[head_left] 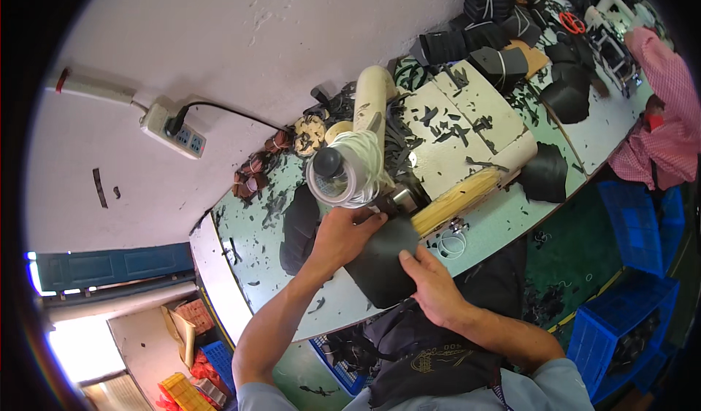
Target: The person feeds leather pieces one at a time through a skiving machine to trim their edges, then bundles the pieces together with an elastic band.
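A flat black sheet piece [383, 268], leather-like, lies between my hands at the front of a cream bench machine [467, 126]. My left hand [342, 234] is closed at the sheet's far left edge, close to the machine's metal working head [406, 198]. On the near right edge my right hand [434, 285] grips it, thumb on top and fingers hidden underneath. Just above my left hand is a clear round cover [337, 181] with a black knob, and pale cord is wound beside it. Left of the sheet rests a stack of black pieces [298, 228].
Black offcuts litter the machine top and the pale table [252, 265]. Bundled black pieces [485, 2] are stacked at the back right. A power strip [171, 130] is fixed to the wall. Blue crates [621, 323] stand at lower right, near another person's pink checked sleeve [661, 119].
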Demonstrator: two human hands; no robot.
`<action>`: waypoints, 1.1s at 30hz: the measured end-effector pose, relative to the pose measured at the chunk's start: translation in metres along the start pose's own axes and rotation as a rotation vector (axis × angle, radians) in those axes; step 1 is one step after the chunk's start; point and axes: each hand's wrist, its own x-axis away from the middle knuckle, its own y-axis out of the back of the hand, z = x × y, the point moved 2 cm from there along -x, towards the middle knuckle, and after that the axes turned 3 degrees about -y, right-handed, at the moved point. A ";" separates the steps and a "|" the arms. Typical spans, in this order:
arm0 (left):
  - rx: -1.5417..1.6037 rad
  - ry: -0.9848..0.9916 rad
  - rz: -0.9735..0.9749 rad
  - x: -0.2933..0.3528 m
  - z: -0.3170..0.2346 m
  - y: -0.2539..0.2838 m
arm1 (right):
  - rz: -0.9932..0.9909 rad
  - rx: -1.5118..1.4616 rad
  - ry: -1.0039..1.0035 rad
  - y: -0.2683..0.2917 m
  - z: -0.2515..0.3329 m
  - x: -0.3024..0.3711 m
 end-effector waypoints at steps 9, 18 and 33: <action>0.061 0.042 0.157 0.009 0.002 0.006 | -0.080 -0.047 0.048 0.002 -0.014 0.006; 0.359 -0.080 0.034 0.013 0.031 -0.006 | -0.130 -0.133 0.248 0.009 -0.003 0.006; 0.148 -0.041 0.036 0.013 0.025 0.002 | -0.049 -0.251 0.199 0.004 0.000 0.013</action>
